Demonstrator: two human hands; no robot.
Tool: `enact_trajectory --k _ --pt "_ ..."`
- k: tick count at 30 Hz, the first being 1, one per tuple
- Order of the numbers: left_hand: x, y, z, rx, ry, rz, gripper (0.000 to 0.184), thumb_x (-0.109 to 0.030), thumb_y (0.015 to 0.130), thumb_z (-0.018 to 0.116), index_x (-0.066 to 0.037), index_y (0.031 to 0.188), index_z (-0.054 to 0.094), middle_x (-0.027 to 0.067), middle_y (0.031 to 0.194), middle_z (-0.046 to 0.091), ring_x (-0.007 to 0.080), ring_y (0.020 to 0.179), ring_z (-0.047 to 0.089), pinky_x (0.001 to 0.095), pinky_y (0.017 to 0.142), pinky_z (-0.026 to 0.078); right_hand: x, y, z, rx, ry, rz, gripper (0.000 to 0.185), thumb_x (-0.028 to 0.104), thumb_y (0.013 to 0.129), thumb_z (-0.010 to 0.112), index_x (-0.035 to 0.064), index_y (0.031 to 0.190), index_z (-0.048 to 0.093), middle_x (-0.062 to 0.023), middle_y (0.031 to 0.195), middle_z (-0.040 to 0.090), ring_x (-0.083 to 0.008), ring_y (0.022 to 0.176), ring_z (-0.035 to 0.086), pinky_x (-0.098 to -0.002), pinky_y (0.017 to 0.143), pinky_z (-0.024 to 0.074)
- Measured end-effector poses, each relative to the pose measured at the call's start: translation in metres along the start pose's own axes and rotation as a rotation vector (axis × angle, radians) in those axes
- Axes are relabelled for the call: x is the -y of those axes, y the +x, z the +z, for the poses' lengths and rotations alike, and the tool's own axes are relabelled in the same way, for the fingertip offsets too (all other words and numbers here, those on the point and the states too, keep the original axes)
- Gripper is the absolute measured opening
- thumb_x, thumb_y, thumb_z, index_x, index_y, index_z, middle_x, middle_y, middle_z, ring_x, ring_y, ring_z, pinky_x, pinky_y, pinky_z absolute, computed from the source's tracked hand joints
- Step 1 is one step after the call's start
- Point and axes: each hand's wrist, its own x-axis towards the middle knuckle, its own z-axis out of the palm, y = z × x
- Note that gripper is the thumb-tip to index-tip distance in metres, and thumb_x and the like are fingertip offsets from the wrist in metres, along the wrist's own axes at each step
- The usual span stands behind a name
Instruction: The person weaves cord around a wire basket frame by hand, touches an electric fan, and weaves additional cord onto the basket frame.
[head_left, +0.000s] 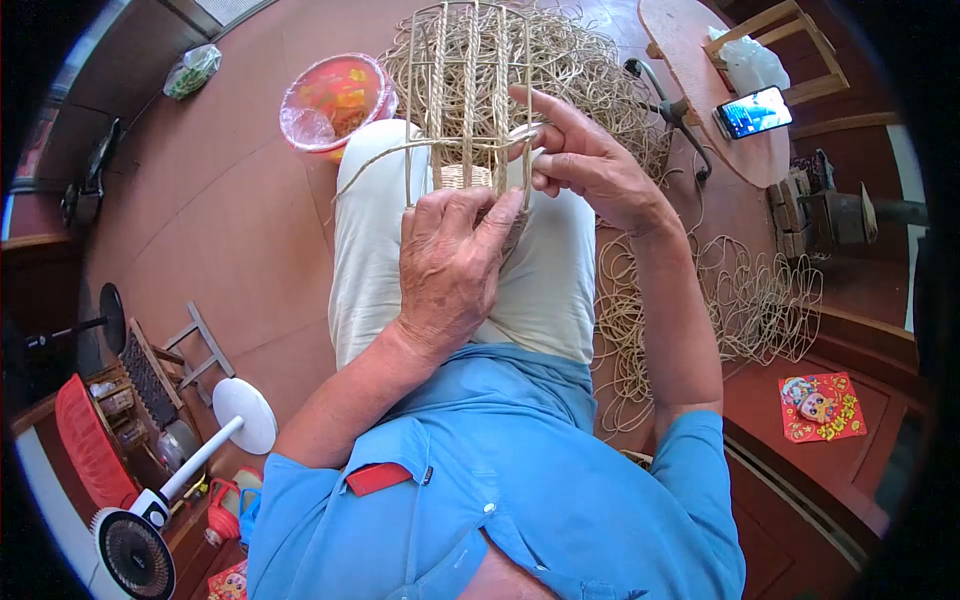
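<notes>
Frame (470, 95) under left hand (450, 265), seemingly touching right hand (595, 175)

Blue short-slv shirt (600, 470), wht btns (489, 509), chest pkt (395, 448) w/ red item (378, 478); off-wht trousers (368, 260); bare hands (455, 255).

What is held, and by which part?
A tan, long, narrow twisted-cord frame: the left hand grips its near end. Whether the right hand holds anything is unclear.
</notes>
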Motion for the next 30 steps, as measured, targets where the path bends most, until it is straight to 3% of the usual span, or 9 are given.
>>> enact_trajectory --k 10,14,19,30 --pt "-0.003 0.008 -0.004 0.055 -0.005 -0.049 0.053 -0.005 0.090 0.074 -0.017 0.141 0.075 0.0050 0.118 0.068 0.0302 0.113 0.059 0.0452 0.097 0.045 0.006 0.009 -0.009 0.069 -0.104 0.006 0.100 0.009 0.094 0.080 0.0061 0.177 0.024 -0.0072 0.115 0.077 -0.0076 0.091 0.065 -0.0239 0.080 0.0543" --pt "-0.003 0.008 -0.005 0.065 0.003 -0.053 0.052 -0.005 0.091 0.074 -0.017 0.141 0.075 0.0053 0.118 0.068 0.0300 0.113 0.059 0.0450 0.097 0.045 0.002 0.011 -0.009 0.060 -0.043 -0.005 0.096 0.007 0.093 0.079 0.0055 0.175 0.028 -0.0075 0.113 0.077 -0.0081 0.087 0.067 -0.0240 0.077 0.0553" --pt "-0.004 0.009 -0.005 0.065 0.015 -0.051 0.050 -0.007 0.093 0.073 -0.017 0.142 0.075 0.0055 0.118 0.068 0.0296 0.114 0.059 0.0446 0.098 0.045 -0.007 0.003 0.008 -0.211 -0.081 -0.038 0.090 0.001 0.092 0.073 -0.0033 0.170 0.030 -0.0121 0.110 0.078 -0.0099 0.079 0.068 -0.0250 0.071 0.0571" --pt "-0.003 0.011 -0.001 0.042 0.023 -0.059 0.052 -0.007 0.095 0.074 -0.016 0.146 0.072 0.0060 0.117 0.069 0.0292 0.113 0.061 0.0447 0.099 0.045 0.008 0.016 -0.003 -0.132 -0.069 0.056 0.094 0.002 0.093 0.074 -0.0074 0.171 0.023 -0.0135 0.114 0.076 -0.0108 0.080 0.069 -0.0254 0.072 0.0597"
